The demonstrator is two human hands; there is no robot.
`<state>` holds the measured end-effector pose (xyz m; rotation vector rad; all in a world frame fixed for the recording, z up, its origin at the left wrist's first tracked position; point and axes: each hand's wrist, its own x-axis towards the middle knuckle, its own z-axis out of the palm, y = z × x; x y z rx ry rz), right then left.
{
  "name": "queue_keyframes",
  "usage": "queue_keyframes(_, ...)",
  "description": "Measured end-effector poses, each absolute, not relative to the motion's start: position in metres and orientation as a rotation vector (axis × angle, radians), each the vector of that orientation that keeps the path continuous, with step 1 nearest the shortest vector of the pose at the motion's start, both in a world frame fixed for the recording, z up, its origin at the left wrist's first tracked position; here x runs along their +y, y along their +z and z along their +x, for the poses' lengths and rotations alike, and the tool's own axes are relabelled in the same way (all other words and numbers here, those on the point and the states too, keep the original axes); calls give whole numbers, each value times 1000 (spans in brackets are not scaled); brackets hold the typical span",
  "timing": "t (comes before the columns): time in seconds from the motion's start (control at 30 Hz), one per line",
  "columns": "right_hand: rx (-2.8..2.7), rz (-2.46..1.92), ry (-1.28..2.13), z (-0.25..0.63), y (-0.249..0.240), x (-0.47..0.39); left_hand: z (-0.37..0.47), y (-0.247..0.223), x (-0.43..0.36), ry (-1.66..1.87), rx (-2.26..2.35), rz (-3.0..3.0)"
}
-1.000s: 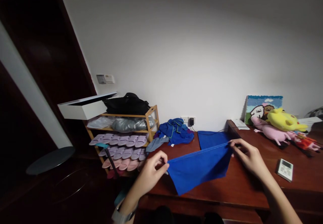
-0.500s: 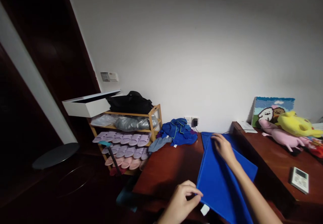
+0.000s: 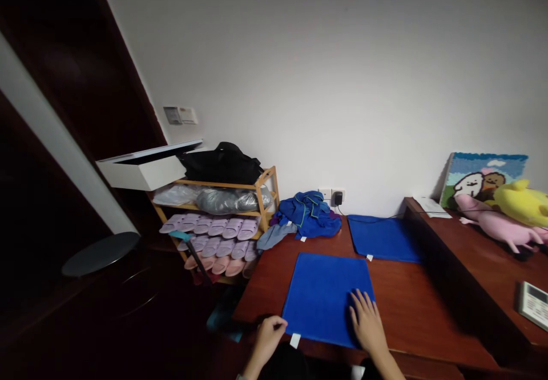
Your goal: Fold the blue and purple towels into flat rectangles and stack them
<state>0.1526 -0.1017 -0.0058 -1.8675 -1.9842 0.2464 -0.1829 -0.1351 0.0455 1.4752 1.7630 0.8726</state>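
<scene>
A blue cloth (image 3: 327,294) with a white tag lies spread flat near the front edge of the brown table (image 3: 411,306). My left hand (image 3: 269,334) pinches its near left corner between thumb and fingers. On the cloth's right side rests my right hand (image 3: 367,320), palm down with its fingers spread. Farther back, a second blue cloth (image 3: 383,237) lies flat by the wall, its own white tag at the near edge. To its left sits a crumpled heap of blue cloths (image 3: 310,217), with a grey-blue cloth (image 3: 277,234) beside it.
A wooden rack (image 3: 261,194) left of the table holds slippers (image 3: 222,229), a black bag (image 3: 222,163) and a white box (image 3: 141,172). On the right, a higher brown surface (image 3: 479,243) carries plush toys (image 3: 496,220) and a white device (image 3: 535,303). A round stool (image 3: 103,251) stands left.
The blue cloth, raised and tilted before, now lies flat on the table. My right hand has come down and nearer, from gripping its far side to resting open on it.
</scene>
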Motion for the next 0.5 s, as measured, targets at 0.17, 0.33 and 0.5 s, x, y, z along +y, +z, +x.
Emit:
queue_keyframes(0.17,-2057,-2103,175,183,-34,-125,-192,31,-128,802,1864,1443)
queue_keyframes(0.33,-2131,-2078,279,163,-4,-102,-202,25,-130,802,1907,1472)
queue_keyframes(0.5,-2094,-2047,289,172,-14,-120,-209,17,-141,825,1927,1670)
